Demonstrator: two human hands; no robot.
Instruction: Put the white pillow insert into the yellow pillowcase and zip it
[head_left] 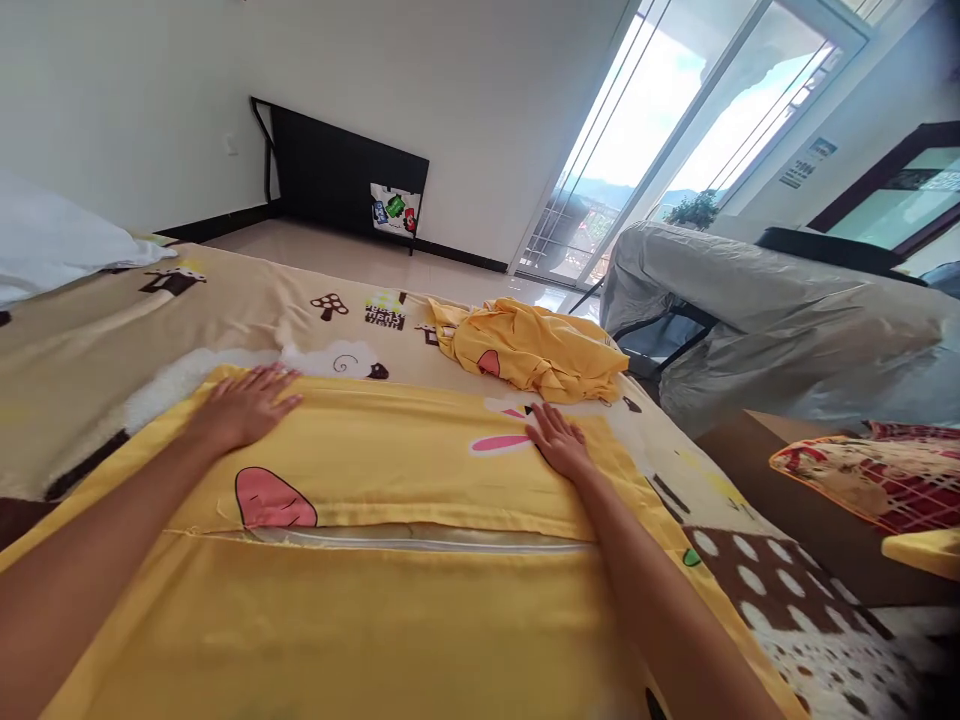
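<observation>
A yellow pillowcase (420,440) with printed pink shapes and a pink-and-white rabbit-ear print lies spread flat on the bed. Across its middle runs a long slit (435,543) that gapes slightly, with a pale strip showing inside and frayed threads at the left end. My left hand (244,408) rests flat near the far left corner, fingers spread. On the far right part, beside the ear print, my right hand (556,440) lies palm down with its fingers stretched out. Just beyond the far edge sits a crumpled yellow cloth (536,345).
The bed has a beige patterned blanket (247,310), with something white (60,240) at its left end. To the right are plastic-covered furniture (750,310), a cardboard box (780,500) and folded red-patterned fabric (877,480). A black folded panel (322,170) leans against the far wall.
</observation>
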